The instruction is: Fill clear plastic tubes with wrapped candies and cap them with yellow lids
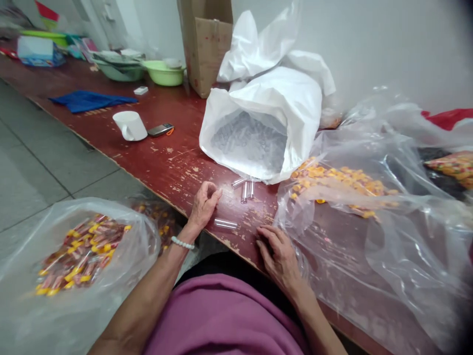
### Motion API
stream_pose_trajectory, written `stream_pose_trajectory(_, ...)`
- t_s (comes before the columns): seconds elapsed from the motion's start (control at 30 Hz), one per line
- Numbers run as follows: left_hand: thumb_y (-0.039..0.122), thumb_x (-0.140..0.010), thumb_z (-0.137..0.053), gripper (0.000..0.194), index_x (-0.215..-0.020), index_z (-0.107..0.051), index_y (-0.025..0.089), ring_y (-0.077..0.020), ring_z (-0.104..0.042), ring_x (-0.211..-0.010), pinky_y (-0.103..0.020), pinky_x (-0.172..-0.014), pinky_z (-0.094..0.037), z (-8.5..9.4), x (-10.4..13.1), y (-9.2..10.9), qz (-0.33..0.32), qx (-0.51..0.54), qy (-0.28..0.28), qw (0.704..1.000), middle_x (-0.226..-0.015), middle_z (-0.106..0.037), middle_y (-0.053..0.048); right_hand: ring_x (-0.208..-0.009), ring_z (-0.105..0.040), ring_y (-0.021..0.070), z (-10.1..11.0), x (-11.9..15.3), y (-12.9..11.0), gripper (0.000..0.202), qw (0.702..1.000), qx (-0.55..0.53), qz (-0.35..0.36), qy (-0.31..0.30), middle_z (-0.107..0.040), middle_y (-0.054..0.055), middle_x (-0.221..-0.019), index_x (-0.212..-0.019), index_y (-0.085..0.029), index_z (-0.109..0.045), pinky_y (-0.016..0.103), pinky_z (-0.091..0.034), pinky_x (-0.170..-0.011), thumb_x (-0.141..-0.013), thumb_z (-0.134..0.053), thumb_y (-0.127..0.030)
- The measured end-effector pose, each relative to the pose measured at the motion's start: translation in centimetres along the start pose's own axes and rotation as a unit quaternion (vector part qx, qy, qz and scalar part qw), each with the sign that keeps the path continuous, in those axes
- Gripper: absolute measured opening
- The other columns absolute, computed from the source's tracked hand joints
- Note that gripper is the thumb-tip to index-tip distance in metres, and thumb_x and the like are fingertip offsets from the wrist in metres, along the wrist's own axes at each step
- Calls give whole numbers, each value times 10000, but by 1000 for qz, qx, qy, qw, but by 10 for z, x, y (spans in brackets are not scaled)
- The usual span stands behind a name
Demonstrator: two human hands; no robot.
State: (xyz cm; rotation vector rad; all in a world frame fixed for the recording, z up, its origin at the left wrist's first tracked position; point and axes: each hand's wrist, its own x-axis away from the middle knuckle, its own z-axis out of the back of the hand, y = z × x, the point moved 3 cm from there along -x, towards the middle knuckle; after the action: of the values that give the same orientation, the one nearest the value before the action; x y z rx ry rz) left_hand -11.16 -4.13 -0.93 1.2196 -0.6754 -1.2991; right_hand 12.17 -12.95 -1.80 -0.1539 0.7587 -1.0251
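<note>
My left hand [205,203] is at the table's front edge, loosely curled, with a gap between thumb and fingers and nothing visible in it. Just right of its wrist lies a clear plastic tube [226,224]. Several more clear tubes [244,192] lie in front of the white sack [306,103], whose mouth faces me and shows a mass of similar tubes inside. My right hand [278,250] rests on the table near the edge, fingers slightly bent and apart, holding nothing visible. It is beside a clear plastic bag [332,276] spread over the table, with small yellow caps [340,177] on it.
At lower left, an open plastic bag [144,231] holds filled tubes with yellow caps [81,251]. Along the red table [177,113] stand a white mug [130,125], a small dark device [160,129], a blue cloth [88,100], green basins [164,74] and a cardboard box [210,49].
</note>
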Motion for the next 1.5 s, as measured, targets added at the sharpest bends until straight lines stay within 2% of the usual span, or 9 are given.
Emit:
stream_pose_trajectory(0.23, 343, -818, -563, 174, -877, -598, 183, -139, -534, -641, -265, -643, -403, 6, 28, 25, -100, -156, -73, 980, -721, -599, -1, -1037, -573, 202, 15, 6, -11, 307, 999, 19, -17, 22, -601, 90, -1147, -1196, -232, -542, 380, -492, -895, -889, -530, -231)
stream_pose_trajectory(0.37, 335, -851, -495, 202, -849, -616, 174, -213, -539, -776, -335, -705, -360, -18, 59, 31, -241, -352, -144, 893, -809, -625, -74, -1122, -511, 283, -15, -4, -39, 549, 993, 92, 42, -61, -478, 136, -1366, -1356, -202, -435, 471, -434, -919, -855, -581, -374)
stream_pose_trajectory(0.57, 325, -900, -437, 219, -822, -580, 178, -232, -547, -770, -334, -664, -332, -46, 46, 31, -205, -459, -156, 851, -799, -631, -84, -1204, -475, 281, -39, -26, -25, 577, 998, 24, -19, -49, -488, 156, -1336, -1399, -172, -385, 443, -430, -962, -872, -562, -326)
stream_pose_trajectory(0.7, 365, -895, -472, 214, -827, -584, 195, -204, -572, -738, -294, -643, -341, -52, 37, 32, -199, -391, -176, 881, -765, -636, -58, -1184, -513, 240, -35, -30, -7, 648, 994, -101, -30, -20, -522, 128, -1295, -1415, -216, -353, 407, -443, -993, -835, -617, -333)
stream_pose_trajectory(0.97, 433, -868, -500, 258, -823, -587, 195, -165, -578, -689, -260, -640, -379, -59, 35, 30, -114, -201, -165, 959, -755, -640, -22, -1196, -524, 221, -40, -32, -3, 717, 988, -137, -65, 3, -496, 109, -1362, -1466, -211, -225, 400, -446, -1007, -822, -533, -149)
stream_pose_trajectory(1.1, 490, -820, -552, 303, -806, -570, 189, -112, -514, -563, -221, -553, -386, -56, 27, 27, 9, 0, -97, 995, -672, -583, 22, -1227, -488, 243, -30, -31, -7, 676, 990, -121, -73, 29, -491, 149, -1346, -1457, -156, -230, 425, -439, -1006, -851, -526, -204)
stream_pose_trajectory(1.2, 508, -779, -598, 332, -784, -546, 180, -69, -425, -449, -188, -439, -327, -53, 25, 22, 119, 185, -39, 975, -611, -529, 53, -1087, -565, 206, -17, -30, -9, 357, 980, -150, -110, 74, -601, 109, -1157, -1228, -171, -530, 358, -473, -942, -879, -516, -247)
stream_pose_trajectory(1.33, 461, -695, -712, 364, -889, -616, 168, -52, -466, -478, -163, -445, -349, -65, 38, 28, 178, 324, -148, 917, -667, -587, 42, -883, -617, 162, -7, -30, -8, 214, 938, -222, -230, 136, -662, 50, -971, -1045, -188, -606, 300, -506, -815, -905, -498, -308)
stream_pose_trajectory(1.5, 254, -611, -800, 307, -878, -678, 162, -113, -610, -713, -209, -665, -487, -79, 53, 38, 212, 366, -218, 879, -819, -677, -6, -928, -610, 166, 4, -33, -23, 238, 974, -176, -111, 90, -660, 51, -1018, -1103, -210, -592, 304, -503, -834, -875, -540, -253)
